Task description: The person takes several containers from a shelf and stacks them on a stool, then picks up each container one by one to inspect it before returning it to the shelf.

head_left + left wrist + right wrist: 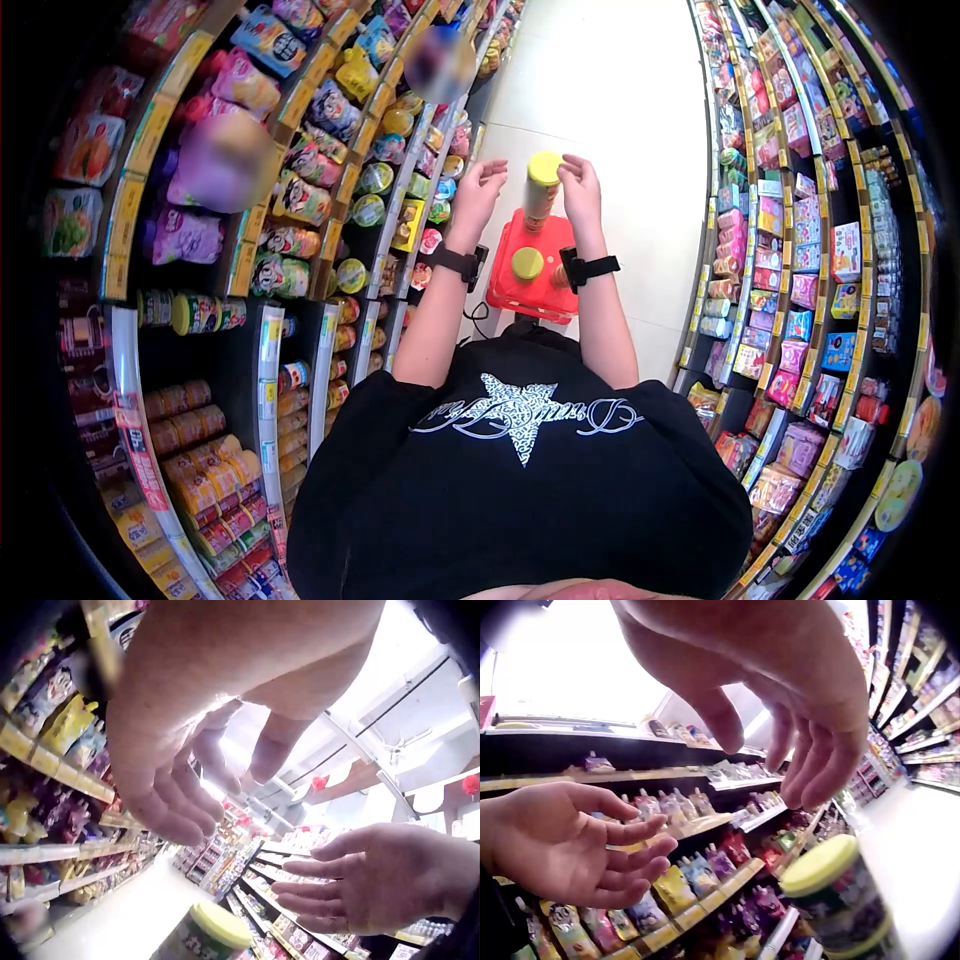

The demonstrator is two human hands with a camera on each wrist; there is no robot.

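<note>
A tall stack of tubs with yellow lids (pixel 543 190) rises from a red plastic basket (pixel 503 240); the right wrist view shows the upper tub (pixel 832 892) standing on another yellow-lidded one. My left hand (pixel 478 203) is raised to the left of the stack, fingers loosely bent, holding nothing. On the other side, my right hand (pixel 580 200) has its fingertips close beside the top lid in the head view. Both wrist views show a gap between each hand and the top tub. A shorter yellow-lidded tub (pixel 527 263) stands nearer to me at the basket.
Shelves of pouches and jars (pixel 300 200) line the left side of the aisle. More shelves with boxes and packets (pixel 790 250) run along the right. Pale tiled floor (pixel 650 150) stretches ahead. A dark cable (pixel 478 318) shows beside the basket.
</note>
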